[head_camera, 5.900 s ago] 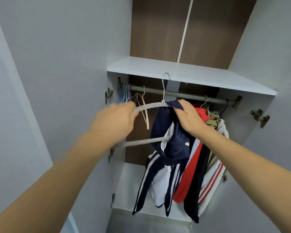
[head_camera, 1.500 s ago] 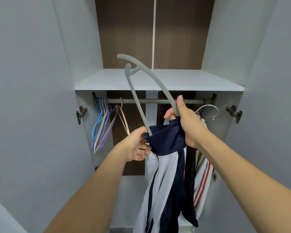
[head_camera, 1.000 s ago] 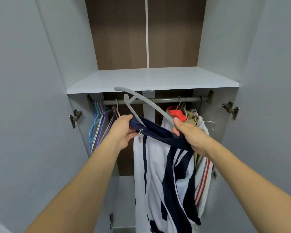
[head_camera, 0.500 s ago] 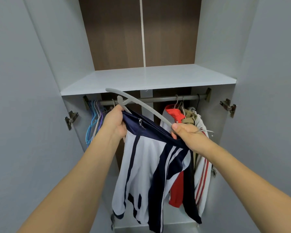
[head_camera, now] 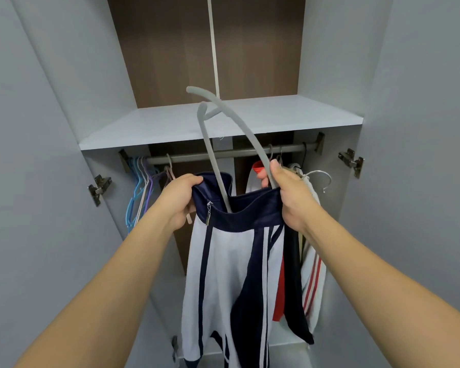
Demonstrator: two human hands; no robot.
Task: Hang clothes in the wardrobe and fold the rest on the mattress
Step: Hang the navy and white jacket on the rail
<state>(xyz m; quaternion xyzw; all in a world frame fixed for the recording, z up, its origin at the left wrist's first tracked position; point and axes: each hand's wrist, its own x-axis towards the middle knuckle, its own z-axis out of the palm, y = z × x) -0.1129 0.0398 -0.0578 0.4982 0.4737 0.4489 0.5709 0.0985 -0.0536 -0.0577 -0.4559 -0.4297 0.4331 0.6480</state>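
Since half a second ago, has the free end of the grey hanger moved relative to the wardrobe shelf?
Yes. The grey hanger has tipped upward: its free end, level with the front edge of the shelf before, now stands above it, against the brown back panel.

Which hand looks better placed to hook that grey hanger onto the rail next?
The right hand, probably. It already grips the grey hanger next to its metal hook, just below the rail. The left hand only holds the jacket collar open.
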